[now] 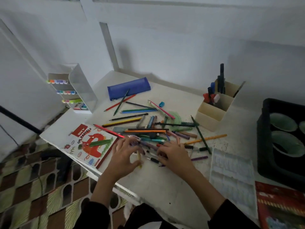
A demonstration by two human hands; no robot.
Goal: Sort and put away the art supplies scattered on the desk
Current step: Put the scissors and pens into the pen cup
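A heap of coloured pencils, pens and crayons [148, 129] lies scattered across the middle of the white desk [158, 182]. At the heap's near edge my left hand [125, 156] pinches a yellow crayon [139, 160] between thumb and fingers. My right hand [174, 156] rests on the pile beside it, fingers bent over a clear pen with a black grip [153, 160]; blur hides whether it grips the pen. A blue pencil case [128, 88] lies at the back. A beige pen holder [216, 106] with several markers stands at the right.
An oil pastels box [90, 144] lies at the left desk edge. A white marker rack [74, 90] stands back left. A white paint palette [232, 177], a red box [280, 207] and a black tray with bowls [267, 129] sit at the right. Patterned floor lies below the left edge.
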